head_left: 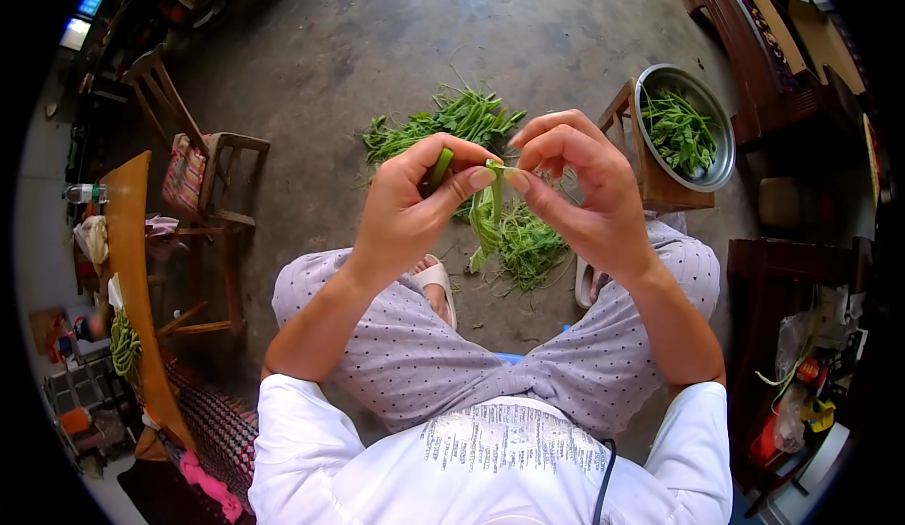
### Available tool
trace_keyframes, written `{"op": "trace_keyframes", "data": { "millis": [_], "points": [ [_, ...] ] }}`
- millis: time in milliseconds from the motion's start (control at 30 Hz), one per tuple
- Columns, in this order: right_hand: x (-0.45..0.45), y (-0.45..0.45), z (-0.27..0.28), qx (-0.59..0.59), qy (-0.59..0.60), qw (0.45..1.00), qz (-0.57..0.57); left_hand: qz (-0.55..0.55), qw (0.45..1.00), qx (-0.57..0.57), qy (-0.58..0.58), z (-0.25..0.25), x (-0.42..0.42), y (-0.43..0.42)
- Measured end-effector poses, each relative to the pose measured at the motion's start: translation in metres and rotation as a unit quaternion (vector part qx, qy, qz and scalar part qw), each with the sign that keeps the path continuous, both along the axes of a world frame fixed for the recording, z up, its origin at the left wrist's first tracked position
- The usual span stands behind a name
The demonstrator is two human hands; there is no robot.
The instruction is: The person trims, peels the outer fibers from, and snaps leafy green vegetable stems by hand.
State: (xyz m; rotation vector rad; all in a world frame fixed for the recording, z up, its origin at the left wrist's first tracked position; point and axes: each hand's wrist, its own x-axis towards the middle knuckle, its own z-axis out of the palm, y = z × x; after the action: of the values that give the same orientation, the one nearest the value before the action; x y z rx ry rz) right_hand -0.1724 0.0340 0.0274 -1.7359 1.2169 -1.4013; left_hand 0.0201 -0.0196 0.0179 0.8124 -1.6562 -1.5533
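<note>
Over the floor between my knees, my left hand (415, 190) is closed round a green vegetable stalk (436, 172), pinching its end between thumb and index finger. A leafy piece (485, 223) hangs below the fingertips. My right hand (594, 195) meets the same end, its thumb and index finger pinched on a thin pale strand (505, 168), the other fingers curled loosely. Beyond my hands lies a heap of green stalks (462, 120) on the floor. A pile of finer, stringy green trimmings (533, 247) lies nearer, between my feet.
At the right, a metal basin (724, 162) holding green pieces stands on a wooden stool (674, 195). A wooden chair (203, 148) and a table edge (141, 289) are on the left. Dark wooden furniture (792, 261) lines the right side.
</note>
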Motion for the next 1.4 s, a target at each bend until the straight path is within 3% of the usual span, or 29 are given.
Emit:
{"op": "trace_keyframes", "data": {
  "millis": [67, 133, 233, 367, 567, 667, 700, 767, 800, 867, 967, 1133, 1233, 1300, 1400],
  "points": [
    [0.003, -0.001, -0.002, 0.002, -0.026, 0.999, 0.020, -0.009, 1.000, 0.006, -0.009, -0.001, 0.000, 0.000],
    [0.009, -0.001, -0.011, 0.035, -0.187, 0.977, 0.097, -0.030, 0.998, 0.047, 0.020, -0.004, -0.003, 0.001],
    [0.010, -0.001, -0.011, 0.107, -0.279, 0.948, 0.109, -0.029, 0.991, 0.128, 0.018, 0.006, -0.004, 0.005],
    [0.010, 0.000, -0.010, 0.123, -0.289, 0.942, 0.119, -0.014, 0.985, 0.164, 0.049, 0.006, 0.001, 0.000],
    [-0.003, 0.004, -0.007, 0.209, -0.162, 0.952, 0.152, 0.018, 0.969, 0.218, 0.111, 0.009, 0.007, -0.008],
    [-0.016, 0.007, -0.011, 0.224, -0.003, 0.964, 0.145, 0.037, 0.966, 0.222, 0.125, 0.012, 0.016, -0.014],
    [-0.022, 0.007, -0.014, 0.223, -0.003, 0.963, 0.148, 0.044, 0.964, 0.220, 0.140, 0.012, 0.019, -0.016],
    [-0.037, 0.009, -0.023, 0.257, 0.173, 0.938, 0.158, 0.066, 0.964, 0.218, 0.140, 0.014, 0.025, -0.019],
    [-0.044, 0.011, -0.034, 0.256, 0.173, 0.937, 0.161, 0.062, 0.961, 0.218, 0.155, 0.014, 0.029, -0.022],
    [-0.057, 0.017, -0.063, 0.297, 0.404, 0.860, 0.093, 0.061, 0.959, 0.218, 0.169, 0.016, 0.034, -0.024],
    [-0.074, 0.026, -0.091, 0.355, 0.456, 0.812, 0.086, 0.078, 0.960, 0.213, 0.162, 0.019, 0.037, -0.025],
    [-0.064, 0.018, -0.071, 0.352, 0.359, 0.863, 0.051, 0.075, 0.972, 0.193, 0.113, 0.019, 0.035, -0.021],
    [-0.051, 0.015, -0.055, 0.282, 0.299, 0.910, 0.052, 0.058, 0.976, 0.188, 0.099, 0.018, 0.032, -0.019],
    [-0.040, 0.012, -0.048, -0.026, 0.365, 0.930, -0.021, 0.056, 0.977, 0.185, 0.092, 0.013, 0.029, -0.018],
    [-0.024, 0.010, -0.023, -0.045, 0.286, 0.953, -0.087, 0.057, 0.978, 0.185, 0.074, 0.011, 0.021, -0.014]
  ]
}}
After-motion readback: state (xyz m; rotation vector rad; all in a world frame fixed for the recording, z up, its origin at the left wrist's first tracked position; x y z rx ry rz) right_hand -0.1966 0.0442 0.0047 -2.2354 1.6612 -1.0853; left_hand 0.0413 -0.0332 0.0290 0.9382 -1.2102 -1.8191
